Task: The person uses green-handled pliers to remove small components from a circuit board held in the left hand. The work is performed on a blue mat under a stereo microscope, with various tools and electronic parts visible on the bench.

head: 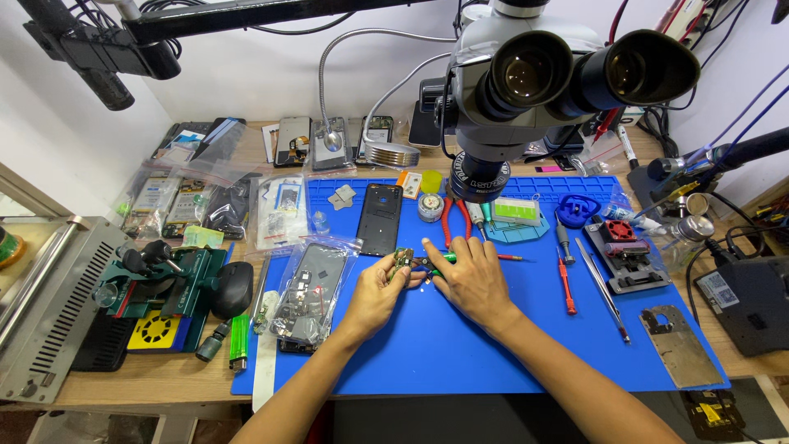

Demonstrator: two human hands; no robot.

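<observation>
Microscope [526, 82] overhangs a blue mat [493, 345] on a cluttered wooden bench; left hand [374, 300] fingers pinch a small board [402, 261].

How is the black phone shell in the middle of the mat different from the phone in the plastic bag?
The black phone shell lies bare on the blue mat; the bagged phone sits inside a clear plastic bag. The shell lies nearly straight up the mat, while the bagged phone is tilted. The shell is farther from the left hand; the bagged phone lies right beside it. Both are dark, flat and lie on the mat.
</observation>
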